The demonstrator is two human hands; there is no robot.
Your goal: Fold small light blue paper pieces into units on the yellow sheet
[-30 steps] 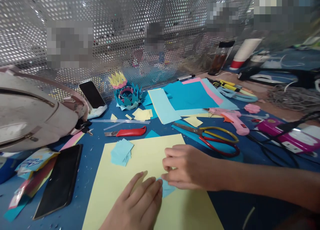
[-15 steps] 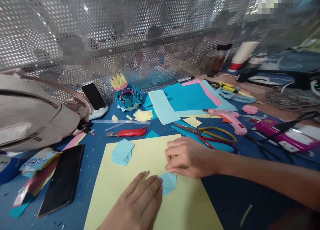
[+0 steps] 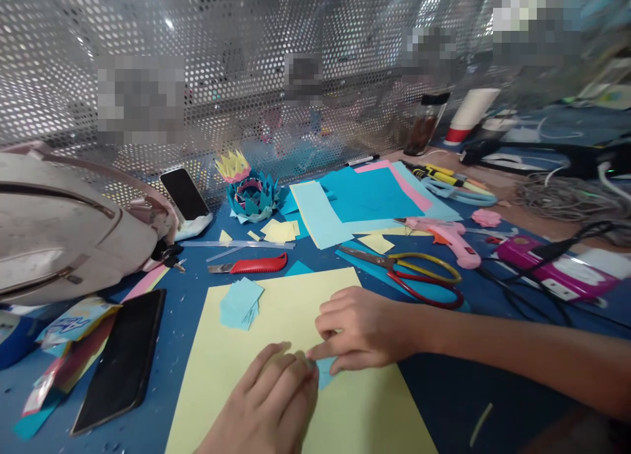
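Note:
A small light blue paper piece (image 3: pixel 326 373) lies on the large yellow sheet (image 3: pixel 197 388), partly covered by my fingers. My left hand (image 3: pixel 276 398) has its fingers bent together, their tips on the left edge of that piece. From the right, my right hand (image 3: pixel 362 330) rests over the same piece, index finger and thumb apart on its top, the other fingers curled. Up and to the left on the yellow sheet sits a loose stack of light blue paper squares (image 3: pixel 241 301).
Behind the sheet lie a red cutter (image 3: pixel 259 264), scissors (image 3: pixel 394 260), a pink glue gun (image 3: pixel 456 237) and blue sheets (image 3: pixel 374 191). A folded paper flower (image 3: pixel 252 194) stands at the back. A black phone (image 3: pixel 121 359) and a bag (image 3: pixel 69 224) are at left.
My right hand has moved down and left onto the light blue piece, and its index finger has stretched toward my left fingertips. My left hand has hardly moved.

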